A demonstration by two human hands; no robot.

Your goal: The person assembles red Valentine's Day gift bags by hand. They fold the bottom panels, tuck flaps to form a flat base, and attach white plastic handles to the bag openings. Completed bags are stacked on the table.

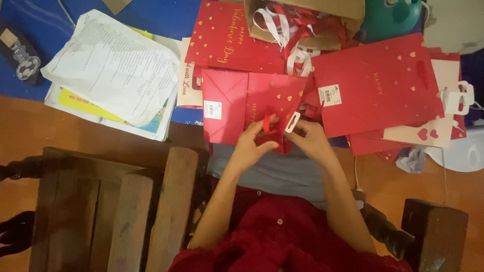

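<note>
Red ribbon handle [266, 125] is pinched in my left hand [252, 146] while my right hand [310, 138] grips the white hang tag [292, 122]; best to keep the ribbon taut and both grips close. Flat red gift bag [275, 103], gold hearts, lies on the tabletop's [30, 126] near edge, directly before me.

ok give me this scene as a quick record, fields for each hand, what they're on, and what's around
left hand: fingers on the red ribbon handle of the red gift bag
right hand: pinching beside the white hang tag on the same bag
bag state: lying flat, gold hearts on it
right of bag: larger red gift bag, flat
above: brown box of ribbons
left: stack of printed papers
near left: wooden chair
</note>
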